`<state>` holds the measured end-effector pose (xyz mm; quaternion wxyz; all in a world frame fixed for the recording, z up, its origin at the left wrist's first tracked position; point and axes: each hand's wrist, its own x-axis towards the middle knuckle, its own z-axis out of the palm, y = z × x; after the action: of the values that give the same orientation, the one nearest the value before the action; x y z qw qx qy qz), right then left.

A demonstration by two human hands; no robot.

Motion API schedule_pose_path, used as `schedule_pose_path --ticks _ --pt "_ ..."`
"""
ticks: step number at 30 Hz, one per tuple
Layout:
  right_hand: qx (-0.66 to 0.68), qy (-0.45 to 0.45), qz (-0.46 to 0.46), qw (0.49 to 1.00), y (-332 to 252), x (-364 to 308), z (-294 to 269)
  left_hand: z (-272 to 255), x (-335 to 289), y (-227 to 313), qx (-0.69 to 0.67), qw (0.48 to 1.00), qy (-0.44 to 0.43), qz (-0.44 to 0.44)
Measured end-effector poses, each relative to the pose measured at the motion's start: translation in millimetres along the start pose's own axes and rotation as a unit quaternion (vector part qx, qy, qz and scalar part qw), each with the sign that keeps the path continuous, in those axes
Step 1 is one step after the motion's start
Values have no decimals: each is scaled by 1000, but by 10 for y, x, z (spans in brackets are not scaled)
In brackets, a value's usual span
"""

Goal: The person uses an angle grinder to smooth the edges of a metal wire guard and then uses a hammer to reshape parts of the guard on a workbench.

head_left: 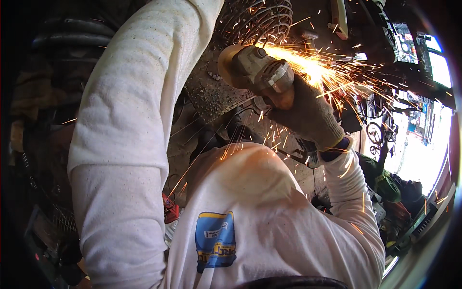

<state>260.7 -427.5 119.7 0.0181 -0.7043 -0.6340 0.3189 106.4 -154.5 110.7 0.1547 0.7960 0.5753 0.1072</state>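
My right hand (308, 111), in a knitted work glove, is closed around the body of an angle grinder (260, 68). The grinder's round disc (226, 66) faces left, and a bright stream of sparks (315, 70) flies off to the right behind my glove. Just beyond the tool lies a coil of bent metal rod (269, 20); whether the disc touches it is hidden behind the grinder head. My left arm (127, 91), in a white sleeve, reaches up past the top edge, so that hand is out of the picture.
Under the grinder is a worn metal work surface (211, 98) strewn with grit. A red object (170, 210) lies low beside my left sleeve. Off to the right, a bicycle (374, 132) stands near a bright opening, with dark clutter (397, 188) nearer me.
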Motion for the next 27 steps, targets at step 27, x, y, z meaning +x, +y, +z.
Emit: schedule_pose_path --ticks 27 --pt "40 25 -99 994 -69 68 37 276 404 -376 312 936 4 165"
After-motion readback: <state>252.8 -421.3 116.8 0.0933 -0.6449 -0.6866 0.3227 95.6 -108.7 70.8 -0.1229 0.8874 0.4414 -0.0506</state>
